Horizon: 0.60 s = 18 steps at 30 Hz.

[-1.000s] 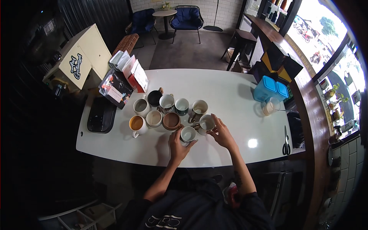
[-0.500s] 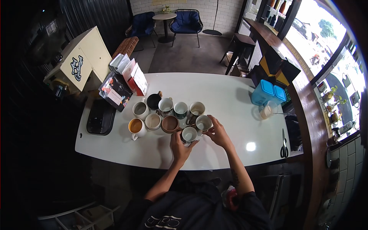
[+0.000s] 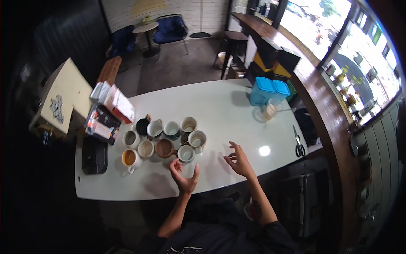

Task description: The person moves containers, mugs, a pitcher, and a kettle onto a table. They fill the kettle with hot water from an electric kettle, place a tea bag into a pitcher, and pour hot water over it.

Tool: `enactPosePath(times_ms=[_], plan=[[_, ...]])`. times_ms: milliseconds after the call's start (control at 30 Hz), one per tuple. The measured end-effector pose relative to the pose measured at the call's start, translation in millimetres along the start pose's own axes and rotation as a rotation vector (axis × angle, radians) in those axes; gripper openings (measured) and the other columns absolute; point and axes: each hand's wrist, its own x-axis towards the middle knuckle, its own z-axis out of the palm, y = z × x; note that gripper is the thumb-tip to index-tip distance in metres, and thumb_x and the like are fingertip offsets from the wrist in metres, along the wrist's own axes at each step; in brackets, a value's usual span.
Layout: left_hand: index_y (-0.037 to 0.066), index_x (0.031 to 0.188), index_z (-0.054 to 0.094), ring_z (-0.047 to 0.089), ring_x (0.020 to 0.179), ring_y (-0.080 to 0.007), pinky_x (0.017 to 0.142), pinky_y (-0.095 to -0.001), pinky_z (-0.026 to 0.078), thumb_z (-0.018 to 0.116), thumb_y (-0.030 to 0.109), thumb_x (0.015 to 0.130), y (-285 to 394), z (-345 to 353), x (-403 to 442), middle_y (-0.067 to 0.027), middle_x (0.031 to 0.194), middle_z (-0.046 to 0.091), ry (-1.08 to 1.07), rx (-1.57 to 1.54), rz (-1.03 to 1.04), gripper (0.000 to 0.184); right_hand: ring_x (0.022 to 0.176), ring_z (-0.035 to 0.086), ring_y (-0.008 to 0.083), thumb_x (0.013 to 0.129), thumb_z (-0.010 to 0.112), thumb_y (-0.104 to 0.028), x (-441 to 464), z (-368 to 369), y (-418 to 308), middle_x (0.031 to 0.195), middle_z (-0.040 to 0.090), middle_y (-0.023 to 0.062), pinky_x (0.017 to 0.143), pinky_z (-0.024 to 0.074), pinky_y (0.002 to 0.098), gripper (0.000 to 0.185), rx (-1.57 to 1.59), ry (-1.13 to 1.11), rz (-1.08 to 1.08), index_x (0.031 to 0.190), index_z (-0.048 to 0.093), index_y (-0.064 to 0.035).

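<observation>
Several mugs stand close together on the white table point(image 3: 220, 101). My left hand point(image 3: 185, 178) is open, fingers curved, just in front of a small white cup point(image 3: 186, 153). Over the table to the right, my right hand point(image 3: 239, 160) is open and empty, apart from the nearest mug, a white one point(image 3: 197, 139). A brown mug point(image 3: 164, 148) sits left of the small cup. At the left end of the group are a mug with an orange inside point(image 3: 130, 158) and a grey-lined mug point(image 3: 130, 138). A black mug point(image 3: 143, 126) is at the back.
Blue-lidded containers point(image 3: 264, 91) and a clear cup point(image 3: 270, 109) stand at the back right. Scissors point(image 3: 298, 142) lie near the right edge. A black tray point(image 3: 94, 155) and a card holder point(image 3: 101, 122) are at the left, beside a cream cabinet point(image 3: 63, 97).
Both hands have let go of the two cups at the right front and drawn back from them, the right hand farther right. The view has turned, shifting the table and mugs.
</observation>
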Motion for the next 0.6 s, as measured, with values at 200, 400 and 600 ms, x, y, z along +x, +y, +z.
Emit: enactPosePath(times_ms=[200, 400, 600], plan=[[0.002, 0.113, 0.048, 0.045, 0.078, -0.0115, 0.071, -0.027, 0.04, 0.07, 0.011, 0.083, 60.9, 97.9, -35.0, -0.0049, 0.092, 0.047, -0.478, -0.539, -0.126, 0.038, 0.077, 0.068, 0.0233, 0.085, 0.072, -0.014, -127.1, -105.7, 64.1, 0.103, 0.066, 0.0164, 0.073, 0.0552, 0.0357, 0.037, -0.132, 0.462, 0.286, 0.118, 0.061, 0.0006], [0.002, 0.106, 0.058, 0.051, 0.073, -0.0063, 0.065, -0.0216, 0.044, 0.064, 0.002, 0.092, 137.9, 197.0, -98.7, -0.0017, 0.087, 0.055, -1.102, -0.698, -0.06, 0.015, 0.077, 0.065, 0.012, 0.089, 0.07, -0.011, -269.4, -201.5, 34.9, 0.089, 0.068, 0.0069, 0.07, 0.054, 0.0279, 0.023, -0.167, 0.901, 0.398, 0.109, 0.064, -0.0014], [0.002, 0.109, 0.057, 0.049, 0.077, -0.0028, 0.068, -0.0188, 0.041, 0.06, 0.001, 0.096, 219.2, 254.0, -214.6, 0.0024, 0.087, 0.053, -1.498, -0.904, -0.227, 0.013, 0.076, 0.065, 0.0113, 0.09, 0.07, -0.014, -421.5, -268.4, 20.3, 0.085, 0.068, 0.0056, 0.07, 0.0537, 0.0279, 0.02, -0.112, 1.3, 0.348, 0.104, 0.065, -0.0015]])
